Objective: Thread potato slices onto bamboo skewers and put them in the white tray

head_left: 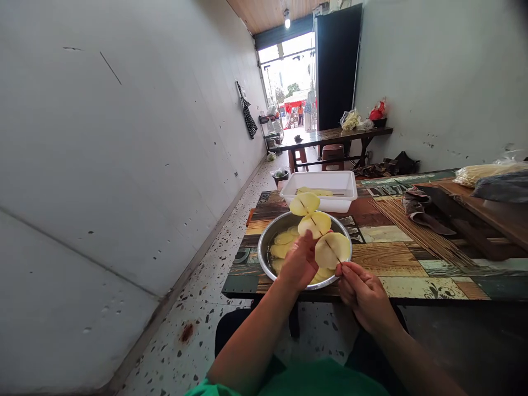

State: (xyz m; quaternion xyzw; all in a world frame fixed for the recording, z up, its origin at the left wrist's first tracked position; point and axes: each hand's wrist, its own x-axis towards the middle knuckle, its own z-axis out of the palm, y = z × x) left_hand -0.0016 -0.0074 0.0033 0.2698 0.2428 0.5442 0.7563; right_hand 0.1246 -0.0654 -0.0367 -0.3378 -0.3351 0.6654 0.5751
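Over a round metal basin (264, 258), my right hand (365, 291) pinches the lower end of a thin wooden skewer (334, 254). Three pale yellow slices, which look like potato, are threaded along it. The nearest potato slice (325, 256) sits just above my right fingertips. My left hand (301, 261) is closed with its thumb on the middle slice (313, 224); its other fingers are partly hidden behind the slices. The far slice (304, 203) is at the skewer's upper end. More slices (282, 250) lie in liquid in the basin.
Behind the basin stands a white plastic tub (344, 203) holding skewered slices. To the right lie a bundle of bare skewers (416, 234), a crumpled cloth (416, 204) and a dark wooden board (487, 212). The patterned table's front edge (437, 300) is close to my lap.
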